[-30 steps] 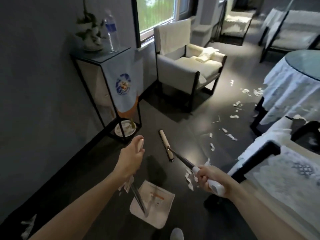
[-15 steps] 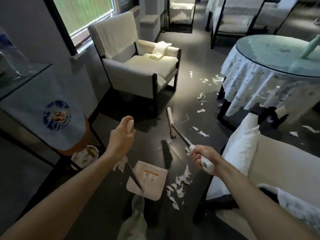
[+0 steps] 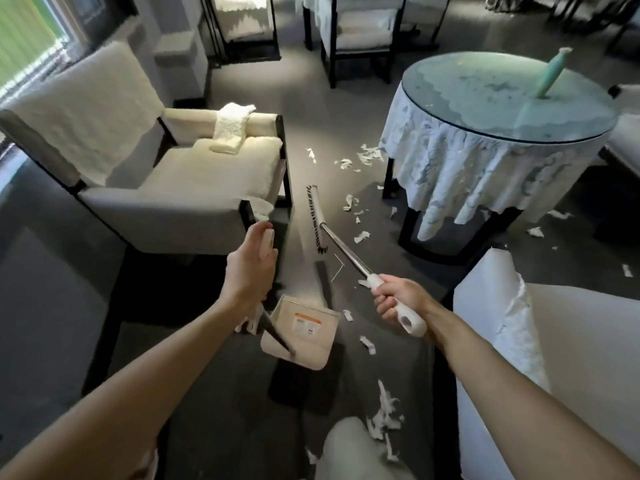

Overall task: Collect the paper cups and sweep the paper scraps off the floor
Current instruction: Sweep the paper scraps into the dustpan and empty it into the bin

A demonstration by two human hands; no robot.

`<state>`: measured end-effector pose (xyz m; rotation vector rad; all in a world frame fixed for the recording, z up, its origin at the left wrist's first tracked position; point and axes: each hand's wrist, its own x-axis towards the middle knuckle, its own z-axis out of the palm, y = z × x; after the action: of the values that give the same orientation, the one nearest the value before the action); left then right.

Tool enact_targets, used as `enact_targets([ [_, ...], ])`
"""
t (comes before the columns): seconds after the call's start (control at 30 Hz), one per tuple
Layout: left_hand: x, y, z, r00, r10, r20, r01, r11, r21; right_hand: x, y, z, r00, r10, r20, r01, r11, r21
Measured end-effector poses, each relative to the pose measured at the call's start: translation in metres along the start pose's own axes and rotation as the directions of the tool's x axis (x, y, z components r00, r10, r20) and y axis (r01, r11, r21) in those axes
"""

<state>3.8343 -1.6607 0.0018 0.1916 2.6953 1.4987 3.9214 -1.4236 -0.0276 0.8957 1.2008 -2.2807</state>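
Two furnishings bound the dark floor (image 3: 52,306), a cream armchair (image 3: 173,174) at left and a round cloth-draped table (image 3: 502,109) at right. Between them a white dustpan (image 3: 304,348) hangs low from its long handle, whose top the left hand (image 3: 251,268) wraps with curled fingers, and a broom (image 3: 346,256) points forward, its white grip clenched in the right hand (image 3: 398,301). Torn paper scraps (image 3: 384,415) lie scattered beside the table and clumped near the person's foot.

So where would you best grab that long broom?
By the white moulded handle at its near end, coming from above and wrapping round it. It is thicker than the thin metal shaft and farthest from the brush head, likely giving full sweeping reach.
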Motion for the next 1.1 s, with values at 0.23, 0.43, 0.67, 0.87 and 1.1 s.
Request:
enact_targets([
  [0.23, 0.182, 0.007, 0.029, 0.998, 0.046, 0.047, -0.046, 0.999, -0.012, 0.128, -0.110, 0.016, 0.996, -0.022, -0.091, 0.027, 0.998, 0.051],
  [0.43, 0.356, 0.030, 0.060, 0.997, 0.034, 0.065, -0.034, 0.999, -0.009, 0.225, -0.244, 0.025, 0.992, -0.024, -0.122, 0.031, 0.998, 0.057],
  [0.67, 0.534, 0.053, 0.091, 0.998, 0.052, 0.021, -0.053, 0.998, 0.044, 0.341, -0.388, 0.042, 0.989, -0.006, -0.148, 0.012, 0.999, 0.040],
  [0.87, 0.704, 0.063, 0.118, 0.995, 0.077, 0.061, -0.078, 0.997, 0.015, 0.456, -0.501, 0.063, 0.985, -0.043, -0.167, 0.048, 0.999, 0.022],
  [1.1, 0.884, 0.091, 0.149, 0.998, 0.067, 0.007, -0.067, 0.997, 0.043, 0.565, -0.641, 0.083, 0.989, -0.007, -0.145, 0.006, 1.000, -0.006],
])
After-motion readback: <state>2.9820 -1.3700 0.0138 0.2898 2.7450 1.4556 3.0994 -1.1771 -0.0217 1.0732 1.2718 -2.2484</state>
